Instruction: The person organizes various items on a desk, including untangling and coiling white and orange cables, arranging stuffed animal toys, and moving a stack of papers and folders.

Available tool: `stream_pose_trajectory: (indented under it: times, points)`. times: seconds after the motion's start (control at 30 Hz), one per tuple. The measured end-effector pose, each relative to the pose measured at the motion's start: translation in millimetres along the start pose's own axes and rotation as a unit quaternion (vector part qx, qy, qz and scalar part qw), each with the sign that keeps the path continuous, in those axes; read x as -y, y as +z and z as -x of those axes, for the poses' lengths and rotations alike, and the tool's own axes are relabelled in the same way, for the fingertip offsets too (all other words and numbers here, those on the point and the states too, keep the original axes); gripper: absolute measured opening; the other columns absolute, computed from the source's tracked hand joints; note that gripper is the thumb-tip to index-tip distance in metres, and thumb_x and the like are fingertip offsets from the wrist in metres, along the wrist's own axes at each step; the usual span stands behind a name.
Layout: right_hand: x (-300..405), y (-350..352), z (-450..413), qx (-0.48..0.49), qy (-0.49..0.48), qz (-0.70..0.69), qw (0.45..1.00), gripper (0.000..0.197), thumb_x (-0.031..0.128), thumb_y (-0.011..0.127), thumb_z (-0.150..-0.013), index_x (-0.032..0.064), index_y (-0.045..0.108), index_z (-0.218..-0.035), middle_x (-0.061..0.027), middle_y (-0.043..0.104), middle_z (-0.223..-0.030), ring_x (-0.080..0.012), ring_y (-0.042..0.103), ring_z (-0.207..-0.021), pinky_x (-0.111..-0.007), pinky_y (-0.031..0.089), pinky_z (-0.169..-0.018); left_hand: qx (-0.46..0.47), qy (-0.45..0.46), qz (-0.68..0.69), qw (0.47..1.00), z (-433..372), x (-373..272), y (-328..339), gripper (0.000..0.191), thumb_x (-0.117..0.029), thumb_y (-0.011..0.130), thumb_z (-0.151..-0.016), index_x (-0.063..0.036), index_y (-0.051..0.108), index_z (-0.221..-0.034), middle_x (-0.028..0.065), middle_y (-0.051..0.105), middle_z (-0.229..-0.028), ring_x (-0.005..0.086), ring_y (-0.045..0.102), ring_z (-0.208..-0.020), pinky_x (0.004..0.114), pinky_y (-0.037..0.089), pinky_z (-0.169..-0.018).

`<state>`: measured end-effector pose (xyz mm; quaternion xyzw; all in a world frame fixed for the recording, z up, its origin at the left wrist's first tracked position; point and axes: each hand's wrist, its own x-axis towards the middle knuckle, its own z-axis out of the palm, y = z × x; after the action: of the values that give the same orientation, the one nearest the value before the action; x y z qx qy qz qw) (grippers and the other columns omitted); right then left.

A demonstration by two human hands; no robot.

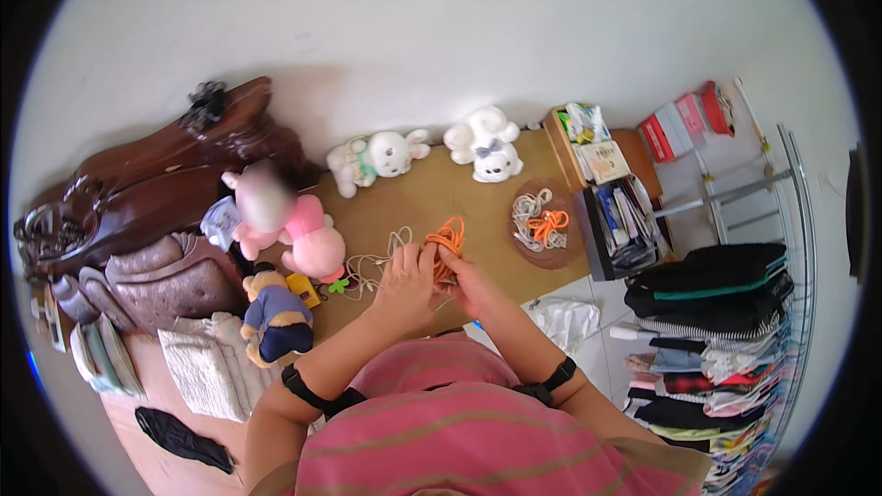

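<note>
Both hands meet over the front of a brown table (475, 213). My left hand (408, 282) and my right hand (467, 281) are closed around a coiled orange cable (446, 238), whose loops stick up above the fingers. Part of the coil is hidden by the hands. Loose white cables (372, 263) lie on the table just left of my left hand. To the right, a round brownish tray (518, 248) holds coiled white cables (529, 210) and a bundled orange cable (549, 224).
Along the wall lie a white plush rabbit (386, 155) and a white plush bear (486, 145). A pink plush toy (313, 238) and a dressed teddy bear (275, 317) sit left. Boxes (623, 227) stand right, beyond them a clothes rack (803, 220). A white plastic bag (568, 320) is on the floor.
</note>
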<state>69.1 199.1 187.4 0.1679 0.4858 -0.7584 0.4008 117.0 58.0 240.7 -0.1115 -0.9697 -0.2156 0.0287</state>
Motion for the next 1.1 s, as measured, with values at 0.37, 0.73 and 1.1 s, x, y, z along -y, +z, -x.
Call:
stream_pose_trajectory:
  times: [0.37, 0.73, 1.1]
  points:
    - [7.4, -208.2, -14.5, -0.293, -0.311, 0.169, 0.888, 0.031, 0.014, 0.067, -0.079, 0.0008, 0.054, -0.105, -0.0099, 0.06, -0.096, -0.0229, 0.058, -0.091, -0.033, 0.048, -0.075, 0.227, 0.052, 0.31, 0.922, -70.8, -55.9, 99.3, 0.056, -0.018, 0.06, -0.083, -0.0056, 0.039, -0.133, 0.0182, 0.045, -0.126, 0.0308, 0.057, -0.102, 0.038, 0.047, -0.087]
    - [45.2, -292.2, -54.1, -0.172, -0.147, 0.805, 0.548, 0.041, 0.017, 0.071, -0.067, 0.0158, 0.063, -0.107, -0.0078, 0.045, -0.113, -0.0281, 0.044, -0.108, -0.05, 0.035, -0.096, 0.302, -0.096, 0.228, 0.921, -63.4, -52.6, 161.7, 0.04, -0.027, 0.056, -0.083, -0.0122, 0.055, -0.12, 0.0175, 0.056, -0.11, 0.0312, 0.058, -0.098, 0.04, 0.047, -0.085]
    - [47.0, -251.2, -27.0, -0.224, -0.167, 0.804, 0.525, 0.047, 0.02, 0.072, -0.069, 0.0179, 0.059, -0.114, -0.0063, 0.042, -0.12, -0.0267, 0.036, -0.119, -0.055, 0.028, -0.098, 0.066, -0.305, 0.016, 0.95, -7.7, 40.9, 219.5, 0.034, -0.02, 0.057, -0.082, -0.0151, 0.06, -0.115, 0.0134, 0.061, -0.111, 0.0317, 0.061, -0.095, 0.042, 0.049, -0.083]
